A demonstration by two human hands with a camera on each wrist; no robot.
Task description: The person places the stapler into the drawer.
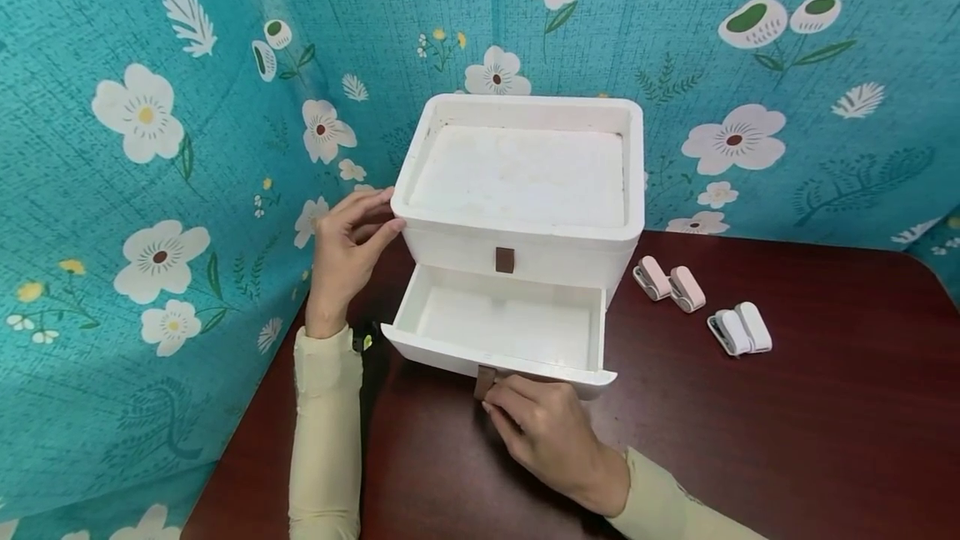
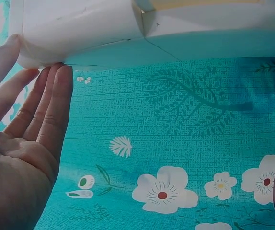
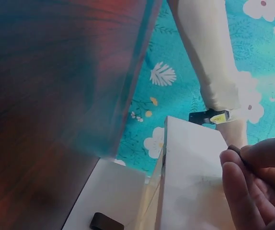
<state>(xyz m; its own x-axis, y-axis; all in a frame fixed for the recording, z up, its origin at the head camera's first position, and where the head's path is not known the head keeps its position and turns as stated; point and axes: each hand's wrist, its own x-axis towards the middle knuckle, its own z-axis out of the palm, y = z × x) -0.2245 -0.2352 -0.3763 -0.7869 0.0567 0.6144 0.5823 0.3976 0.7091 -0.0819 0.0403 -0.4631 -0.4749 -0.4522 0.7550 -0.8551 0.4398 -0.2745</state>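
Observation:
A white drawer box [image 1: 517, 227] with a shallow rimmed top stands on the table. Its lower drawer [image 1: 510, 327] is pulled out, and I see nothing inside it. My right hand [image 1: 551, 432] pinches the brown tab [image 1: 485, 382] on that drawer's front; in the right wrist view the tab [image 3: 238, 152] shows between thumb and fingertips. With fairly straight fingers, my left hand [image 1: 348, 248] touches the box's left front corner near the top. The left wrist view shows those fingertips [image 2: 63, 79] against the white side. The drawer above has its own brown tab [image 1: 505, 260] and is closed.
Two pink clip-like pieces [image 1: 670, 283] and two white ones [image 1: 739, 329] lie to the box's right on the dark red table [image 1: 832, 407]. Behind and to the left hangs a teal flowered cloth [image 1: 225, 148]. Another brown tab [image 3: 106, 222] shows below the pulled-out drawer.

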